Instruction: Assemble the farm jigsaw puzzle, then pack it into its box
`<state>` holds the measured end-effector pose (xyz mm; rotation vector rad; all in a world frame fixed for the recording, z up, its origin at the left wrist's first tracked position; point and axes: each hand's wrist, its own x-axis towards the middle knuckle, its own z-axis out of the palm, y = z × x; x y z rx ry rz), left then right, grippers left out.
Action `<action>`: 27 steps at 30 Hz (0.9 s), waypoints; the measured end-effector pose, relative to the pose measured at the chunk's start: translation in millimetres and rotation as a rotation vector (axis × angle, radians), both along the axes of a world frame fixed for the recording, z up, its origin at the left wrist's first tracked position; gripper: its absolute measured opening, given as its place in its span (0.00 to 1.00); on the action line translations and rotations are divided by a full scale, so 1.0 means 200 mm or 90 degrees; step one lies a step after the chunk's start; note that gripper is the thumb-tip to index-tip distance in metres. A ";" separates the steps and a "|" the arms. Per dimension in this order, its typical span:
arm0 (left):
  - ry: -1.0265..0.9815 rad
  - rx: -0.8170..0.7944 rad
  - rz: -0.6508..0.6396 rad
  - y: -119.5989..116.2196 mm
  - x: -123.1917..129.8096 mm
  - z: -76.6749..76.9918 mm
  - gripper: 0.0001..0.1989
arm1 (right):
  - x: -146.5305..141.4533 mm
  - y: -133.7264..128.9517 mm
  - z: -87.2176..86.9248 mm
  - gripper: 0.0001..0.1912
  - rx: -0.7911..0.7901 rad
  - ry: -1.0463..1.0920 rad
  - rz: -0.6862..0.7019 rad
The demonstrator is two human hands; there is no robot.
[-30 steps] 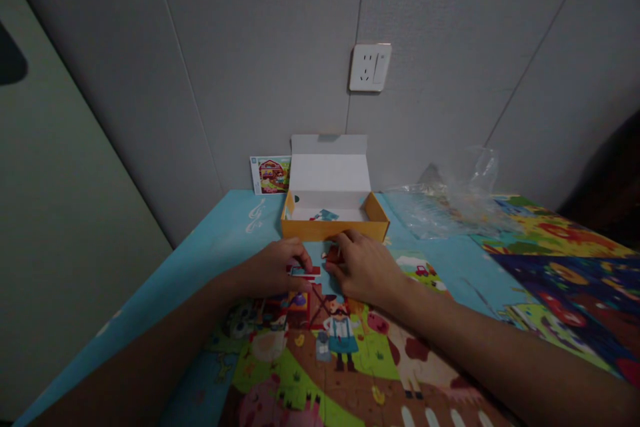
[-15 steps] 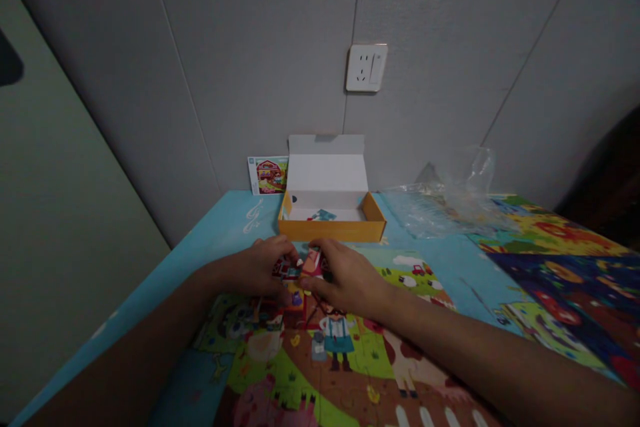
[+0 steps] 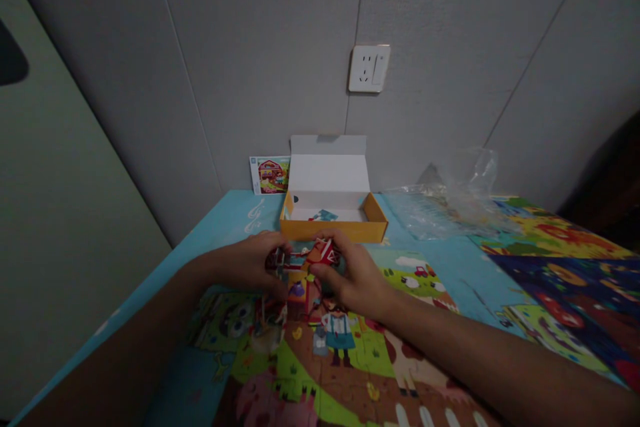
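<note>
My right hand point(image 3: 353, 277) pinches a red and white puzzle piece point(image 3: 325, 252) between thumb and fingers, tilted above the upper part of the puzzle. To its left, my left hand point(image 3: 255, 263) is curled with thumb and fingers around a dark red puzzle piece point(image 3: 278, 260), partly hidden by the fingers. Beneath both hands lies the farm jigsaw puzzle point(image 3: 350, 373), largely joined, showing a farmer, a cow, a pig and chicks. The left forearm and hand cover part of its upper left area.
An open yellow box point(image 3: 333, 232) with a few pieces inside stands behind the hands. A small picture card point(image 3: 271, 175) leans on the wall beside it. A crumpled clear plastic bag point(image 3: 445, 210) and other colourful puzzles point(image 3: 575, 287) lie on the blue tablecloth point(image 3: 440, 257) at right.
The hands have drawn slightly apart, the left one moving left with its piece. The right hand has turned its piece, so more of the red and white print shows.
</note>
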<state>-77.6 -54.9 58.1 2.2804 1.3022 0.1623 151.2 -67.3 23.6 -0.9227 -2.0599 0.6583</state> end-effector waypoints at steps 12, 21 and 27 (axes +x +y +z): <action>-0.032 -0.116 -0.031 0.00 0.00 0.04 0.12 | 0.00 0.06 -0.04 0.15 -0.136 0.285 0.041; -0.085 -0.121 -0.093 -0.02 -0.04 0.05 0.24 | 0.00 -0.01 0.02 0.25 0.103 -0.278 0.120; 0.002 -0.062 -0.159 -0.02 -0.06 0.00 0.27 | -0.01 0.00 0.01 0.35 0.032 -0.249 0.128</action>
